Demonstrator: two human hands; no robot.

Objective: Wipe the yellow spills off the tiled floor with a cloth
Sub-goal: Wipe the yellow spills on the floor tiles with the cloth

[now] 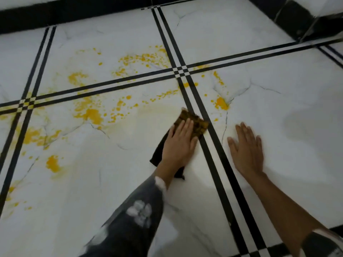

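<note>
In the head view our left hand (180, 143) presses the cloth (194, 122) flat to the floor (278, 86), fingers straight and close together. Our right hand (246, 149) rests beside it, fingers spread, holding nothing. Spills (91, 114) lie beyond and far to the left. The cloth's front edge looks stained yellow, so further strokes may smear rather than lift.
</note>
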